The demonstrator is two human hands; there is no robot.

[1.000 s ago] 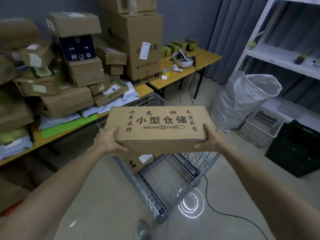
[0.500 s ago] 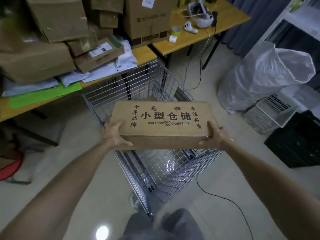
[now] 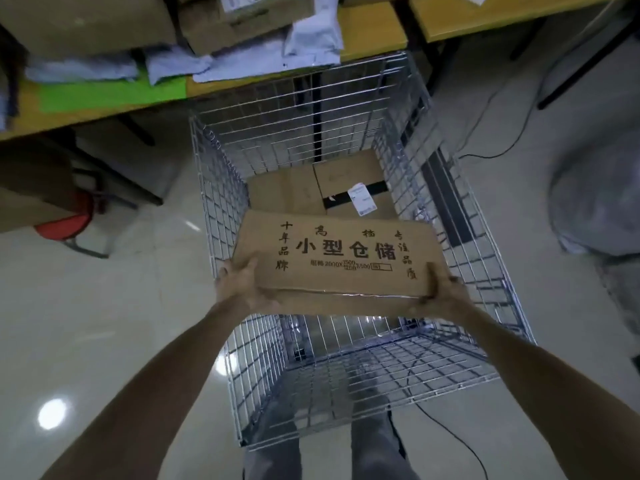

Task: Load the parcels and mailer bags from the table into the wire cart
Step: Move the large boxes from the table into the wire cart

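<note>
I hold a flat brown cardboard parcel (image 3: pixel 341 261) printed with black Chinese characters, level and inside the mouth of the wire cart (image 3: pixel 221 188). My left hand (image 3: pixel 242 284) grips its near left corner and my right hand (image 3: pixel 441 292) grips its near right corner, thumbs on top. At the cart's far end lie two cardboard boxes (image 3: pixel 349 188), one with a white label. Beyond the cart, the yellow table (image 3: pixel 375 36) carries grey mailer bags (image 3: pixel 242 60) and stacked cardboard parcels (image 3: pixel 104 19).
A green sheet (image 3: pixel 110 95) lies on the table edge. A red stool (image 3: pixel 69 226) stands under the table at left. A large white sack (image 3: pixel 602 188) sits at right. A black cable (image 3: pixel 453 434) runs across the tiled floor by the cart. My legs stand at the cart's near end.
The parcel has gone down from above the cart into its open top. My head has tilted downward, so the cart now fills the view and the table sits at the top edge.
</note>
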